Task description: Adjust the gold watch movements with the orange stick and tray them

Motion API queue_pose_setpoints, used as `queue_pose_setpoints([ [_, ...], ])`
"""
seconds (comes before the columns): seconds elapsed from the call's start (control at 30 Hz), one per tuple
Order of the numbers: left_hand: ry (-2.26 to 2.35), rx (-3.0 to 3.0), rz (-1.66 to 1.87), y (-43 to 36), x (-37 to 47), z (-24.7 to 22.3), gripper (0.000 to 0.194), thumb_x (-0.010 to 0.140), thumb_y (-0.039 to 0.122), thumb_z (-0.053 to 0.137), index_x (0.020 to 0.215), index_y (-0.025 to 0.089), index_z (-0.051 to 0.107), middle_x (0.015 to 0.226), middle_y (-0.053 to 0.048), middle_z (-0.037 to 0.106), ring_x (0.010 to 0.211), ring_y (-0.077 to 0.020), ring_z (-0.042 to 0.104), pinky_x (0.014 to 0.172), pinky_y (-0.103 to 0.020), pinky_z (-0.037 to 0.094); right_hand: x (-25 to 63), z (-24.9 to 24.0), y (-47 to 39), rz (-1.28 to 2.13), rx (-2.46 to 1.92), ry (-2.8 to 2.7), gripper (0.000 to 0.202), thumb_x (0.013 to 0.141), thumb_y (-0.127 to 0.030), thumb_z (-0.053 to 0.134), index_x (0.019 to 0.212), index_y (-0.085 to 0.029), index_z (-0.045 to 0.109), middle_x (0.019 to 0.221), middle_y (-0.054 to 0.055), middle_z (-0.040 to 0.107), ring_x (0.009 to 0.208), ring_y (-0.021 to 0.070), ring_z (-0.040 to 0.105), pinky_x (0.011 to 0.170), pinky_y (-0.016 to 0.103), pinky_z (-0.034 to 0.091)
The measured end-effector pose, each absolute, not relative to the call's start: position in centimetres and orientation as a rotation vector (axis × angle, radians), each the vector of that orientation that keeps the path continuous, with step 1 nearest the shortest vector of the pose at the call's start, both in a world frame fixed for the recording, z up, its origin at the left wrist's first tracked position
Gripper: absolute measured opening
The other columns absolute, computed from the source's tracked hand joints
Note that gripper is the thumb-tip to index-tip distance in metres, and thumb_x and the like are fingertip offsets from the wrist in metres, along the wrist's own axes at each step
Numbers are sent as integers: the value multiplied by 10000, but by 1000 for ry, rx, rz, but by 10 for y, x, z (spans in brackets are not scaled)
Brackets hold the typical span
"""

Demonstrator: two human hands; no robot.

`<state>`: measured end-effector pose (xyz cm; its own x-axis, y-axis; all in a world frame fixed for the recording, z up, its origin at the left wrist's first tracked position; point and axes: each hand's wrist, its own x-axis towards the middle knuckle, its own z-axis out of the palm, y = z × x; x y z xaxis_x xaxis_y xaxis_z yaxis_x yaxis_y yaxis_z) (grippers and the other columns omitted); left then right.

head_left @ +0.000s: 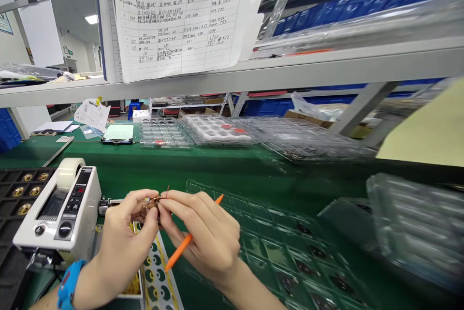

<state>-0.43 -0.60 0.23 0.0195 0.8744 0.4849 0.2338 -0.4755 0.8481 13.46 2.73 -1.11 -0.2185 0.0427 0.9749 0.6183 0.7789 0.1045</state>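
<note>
In front of me my left hand [126, 232] pinches a small brownish metal part [152, 203] between thumb and fingers. My right hand [203, 232] meets it there, its thumb and fingertips on the part's right side. An orange pointed stick [177, 252] is tucked through my right hand, one end jutting out above the knuckles. The fingers cover most of the part, so its exact kind is unclear. Beneath the hands lies a sheet of round die-cut pieces [159, 266], partly over an open box of small yellow bits [136, 283].
At left stand a white tape dispenser [89, 194] and a black tray [9, 203] of gold rings. A clear compartment tray [264, 247] holding dark parts lies at right, near blurred stacked trays [416, 228]. A grey shelf beam [232, 78] crosses above the green bench.
</note>
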Motion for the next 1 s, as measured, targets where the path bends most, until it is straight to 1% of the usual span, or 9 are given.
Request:
queue_pose_setpoints([
  [0.3, 1166, 1739, 1455, -6, -5, 5, 159, 849, 170, 565, 971, 161, 665, 862, -51, 785, 733, -169, 749, 669, -229, 611, 134, -13, 27, -622, -514, -1717, 128, 851, -27, 606, 926, -130, 609, 763, 103, 724, 639, 178, 616, 531, 283, 482],
  [0.57, 1120, 1643, 1445, -7, -3, 5, 156, 845, 164, 581, 971, 159, 673, 849, -53, 789, 733, -180, 755, 660, -230, 612, 137, -9, 27, -604, -501, -1749, 125, 844, -13, 606, 907, -121, 613, 760, 107, 723, 619, 176, 589, 525, 286, 468],
  [0.67, 1078, 1675, 1497, -8, -4, -1, 151, 857, 155, 590, 972, 176, 684, 875, -43, 787, 746, -169, 750, 663, -216, 606, 140, -7, 26, -627, -476, -1768, 110, 846, -24, 616, 911, -113, 616, 766, 118, 731, 623, 180, 588, 525, 290, 468],
  [0.8, 1035, 1727, 1594, -13, -3, -9, 195, 871, 142, 592, 1022, 205, 698, 900, -20, 778, 752, -146, 736, 685, -203, 600, 141, -9, 22, -662, -459, -1730, 102, 846, -35, 631, 921, -103, 627, 779, 127, 738, 629, 182, 605, 515, 292, 456],
  [1.0, 1135, 1699, 1663, -19, 2, -7, 173, 857, 152, 597, 975, 204, 711, 863, -24, 770, 743, -150, 719, 717, -217, 578, 139, -14, 19, -690, -480, -1678, 134, 825, -19, 643, 931, -103, 642, 782, 117, 741, 620, 174, 632, 520, 294, 459],
])
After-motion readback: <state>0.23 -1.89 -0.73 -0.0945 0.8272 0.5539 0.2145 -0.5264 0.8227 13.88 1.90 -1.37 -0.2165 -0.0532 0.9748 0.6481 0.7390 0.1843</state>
